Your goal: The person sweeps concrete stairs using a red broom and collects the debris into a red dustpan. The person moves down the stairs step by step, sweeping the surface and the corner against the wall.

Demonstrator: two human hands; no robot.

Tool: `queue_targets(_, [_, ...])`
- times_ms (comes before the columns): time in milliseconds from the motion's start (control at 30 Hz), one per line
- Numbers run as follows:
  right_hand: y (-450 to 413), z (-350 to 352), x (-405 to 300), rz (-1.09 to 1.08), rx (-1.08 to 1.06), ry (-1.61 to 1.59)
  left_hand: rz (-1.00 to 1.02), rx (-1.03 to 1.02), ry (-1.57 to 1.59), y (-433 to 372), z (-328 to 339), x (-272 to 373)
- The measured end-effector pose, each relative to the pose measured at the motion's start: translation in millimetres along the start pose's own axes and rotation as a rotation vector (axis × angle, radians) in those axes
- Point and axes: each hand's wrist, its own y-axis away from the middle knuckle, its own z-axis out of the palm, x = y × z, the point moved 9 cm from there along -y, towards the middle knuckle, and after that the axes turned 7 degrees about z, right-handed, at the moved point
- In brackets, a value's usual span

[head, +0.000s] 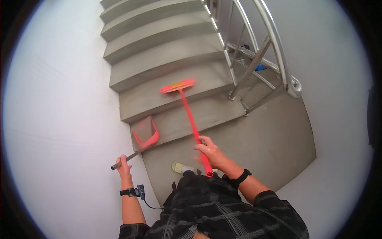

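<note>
My right hand point(211, 151) grips the red handle of a broom point(190, 116) near its lower end in view. The broom's red head point(178, 86) is over a grey stair tread and looks slightly blurred. At the left, my left hand point(124, 168) holds the grey metal handle of a dustpan point(131, 156). Its pan has a red rim point(154, 138) and lies over the lowest step, close to the white wall. Whether the broom's bristles touch the tread cannot be told.
Grey concrete stairs point(179, 38) rise ahead. A white wall point(65, 113) borders them at left; a metal handrail point(276, 38) stands at right, with a blue item point(260, 67) on the floor behind it. The landing floor point(262, 137) lies at right.
</note>
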Motion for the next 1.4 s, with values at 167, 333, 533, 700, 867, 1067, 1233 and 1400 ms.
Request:
queue_targets(167, [-23.8,-13.0,-16.0,-0.209,0.013,0.113,-0.127,0.028,0.043,13.3,-1.6,13.4])
queue_targets(333, [-53.6,-36.8,-32.4,-0.145,-0.026,0.116,-0.147,-0.064,0.046,23.0,5.6,26.9])
queue_targets(533, [-82.4,-36.7,-33.9,-0.169,-0.081,0.204,-0.132,-0.080,0.095,32.4,4.6,25.9])
queue_targets(700, [-98.8,-30.6,-23.0,-0.292,-0.085,0.306,-0.117,-0.083,0.174,41.0,11.5,31.5])
queue_targets(867, [-114.9,-19.9,-12.5,-0.407,-0.054,0.269,-0.026,-0.143,0.124,39.5,26.4,43.3])
queue_targets(1067, [-137.0,4.9,-15.3,-0.496,-0.183,0.243,0.191,-0.191,-0.016,35.0,35.0,69.5])
queue_targets(1233, [-169.5,28.4,12.2,-0.546,-0.211,0.286,0.187,-0.190,-0.062,35.5,39.1,86.5])
queue_targets(1400, [-207.1,60.5,48.4,-0.563,-0.316,0.345,0.291,-0.162,-0.179,27.9,31.8,95.2])
